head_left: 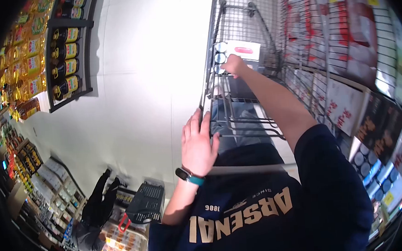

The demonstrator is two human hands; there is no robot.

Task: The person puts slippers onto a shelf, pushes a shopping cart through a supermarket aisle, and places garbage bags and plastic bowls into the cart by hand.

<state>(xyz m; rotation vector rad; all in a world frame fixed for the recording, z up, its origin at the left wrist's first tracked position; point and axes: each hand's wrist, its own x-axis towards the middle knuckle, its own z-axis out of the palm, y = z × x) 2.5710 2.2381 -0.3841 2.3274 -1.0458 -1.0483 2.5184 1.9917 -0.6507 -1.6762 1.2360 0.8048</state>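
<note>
A wire shopping cart (pixel 243 25) stands in front of my body. Inside it, several round-topped cans (pixel 220 58) sit in a row at the left side, beside a white box (pixel 248 50) with a red oval. My right hand (pixel 235 65) reaches into the cart, fingers closed at the lowest can; whether it grips that can is too small to tell. My left hand (pixel 197 142), wearing a dark band on the wrist, rests on the cart's left edge near the handle, its fingers stretched out.
Shelves with dark bottles (pixel 66 67) and yellow oil bottles (pixel 32 65) stand at the left. Wire racks with red and white packages (pixel 360 30) and boxes (pixel 341 104) line the right. Lower left are a person (pixel 93 217) and a grey basket (pixel 145 201).
</note>
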